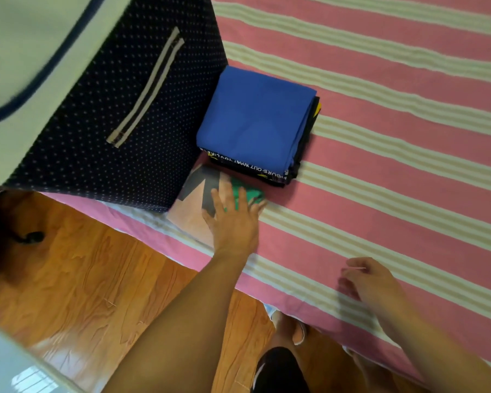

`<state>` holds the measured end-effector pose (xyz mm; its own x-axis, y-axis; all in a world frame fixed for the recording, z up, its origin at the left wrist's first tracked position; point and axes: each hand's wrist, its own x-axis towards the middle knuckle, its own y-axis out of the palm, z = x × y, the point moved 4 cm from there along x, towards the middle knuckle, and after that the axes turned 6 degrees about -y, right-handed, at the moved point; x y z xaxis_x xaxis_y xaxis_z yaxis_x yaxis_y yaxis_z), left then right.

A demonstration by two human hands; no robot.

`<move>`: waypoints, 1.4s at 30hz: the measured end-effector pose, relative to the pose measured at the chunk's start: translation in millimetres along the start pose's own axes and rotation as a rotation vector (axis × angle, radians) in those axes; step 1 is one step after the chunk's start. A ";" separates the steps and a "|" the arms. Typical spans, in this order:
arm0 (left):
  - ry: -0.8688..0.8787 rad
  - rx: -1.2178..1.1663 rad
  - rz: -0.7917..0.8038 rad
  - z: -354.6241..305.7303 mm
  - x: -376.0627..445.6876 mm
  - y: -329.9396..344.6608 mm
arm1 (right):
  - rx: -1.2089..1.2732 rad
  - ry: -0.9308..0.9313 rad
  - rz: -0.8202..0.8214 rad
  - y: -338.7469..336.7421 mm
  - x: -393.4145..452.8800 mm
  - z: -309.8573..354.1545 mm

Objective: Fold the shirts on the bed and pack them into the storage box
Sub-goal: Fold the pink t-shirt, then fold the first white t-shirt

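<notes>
Head view — left hand (233, 219) flat on folded shirt (193, 205); right hand (366, 279) loose, empty.

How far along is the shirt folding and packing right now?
Done: a folded stack, blue shirt over a black printed shirt, lies beside the storage box. In hand: the left hand rests flat on a folded peach shirt; the right hand hovers. Left: none visibly packed.
</notes>
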<state>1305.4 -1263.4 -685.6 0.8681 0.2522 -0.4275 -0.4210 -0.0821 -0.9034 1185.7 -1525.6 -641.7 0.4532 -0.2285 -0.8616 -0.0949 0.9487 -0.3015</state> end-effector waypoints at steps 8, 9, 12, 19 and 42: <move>0.279 0.318 -0.173 -16.6 -9.2 -10.2 | -0.003 -0.019 0.025 -18.2 -11.6 2.7; 0.332 0.311 -0.168 -19.3 -3.3 -9.7 | -0.001 -0.025 0.031 -17.8 -9.2 4.0; 0.479 0.357 -0.090 -27.2 12.9 -9.2 | -0.008 -0.039 0.025 -14.6 -0.3 8.4; 0.177 0.217 -0.082 -26.8 17.1 -18.5 | -0.036 -0.061 0.027 -13.0 -4.4 7.8; 0.583 -0.256 0.573 -428.1 -351.3 -160.0 | -0.419 -0.098 -0.440 -481.8 -122.7 -226.0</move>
<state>1180.3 -1751.7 -405.8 0.5655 -0.4250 -0.7068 -0.8247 -0.2786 -0.4923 975.6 -2004.1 -483.1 0.6068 -0.5387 -0.5844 -0.2117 0.5992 -0.7721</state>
